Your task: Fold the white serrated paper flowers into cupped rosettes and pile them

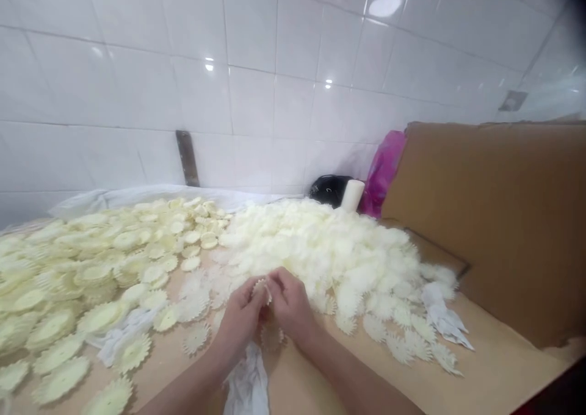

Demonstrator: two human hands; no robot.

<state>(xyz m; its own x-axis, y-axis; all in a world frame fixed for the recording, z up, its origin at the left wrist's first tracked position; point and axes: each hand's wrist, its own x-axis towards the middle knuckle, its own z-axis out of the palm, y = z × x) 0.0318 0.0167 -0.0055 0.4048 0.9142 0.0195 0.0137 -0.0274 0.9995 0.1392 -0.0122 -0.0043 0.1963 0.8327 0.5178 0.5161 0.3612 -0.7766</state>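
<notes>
Both hands meet at the centre, above the brown work surface (302,384). My left hand (242,311) is closed on a small pale toothed disc (262,284), held between thumb and fingers. Fingertips of my right hand (289,302) pinch at the same disc's right edge, bent inward. Below the hands another toothed disc (271,337) lies partly hidden. Yellowish toothed discs (91,271) are heaped on the left. A whiter, frillier heap of discs (315,238) stands just beyond my hands and to the right.
A large cardboard box (494,220) stands at the right. Near the wall are a white cylinder (352,196), a black bag (327,189) and a magenta bag (384,168). White cloths lie below my hands (249,381), at left (123,332) and at right (444,317). Behind rises a tiled wall (137,85).
</notes>
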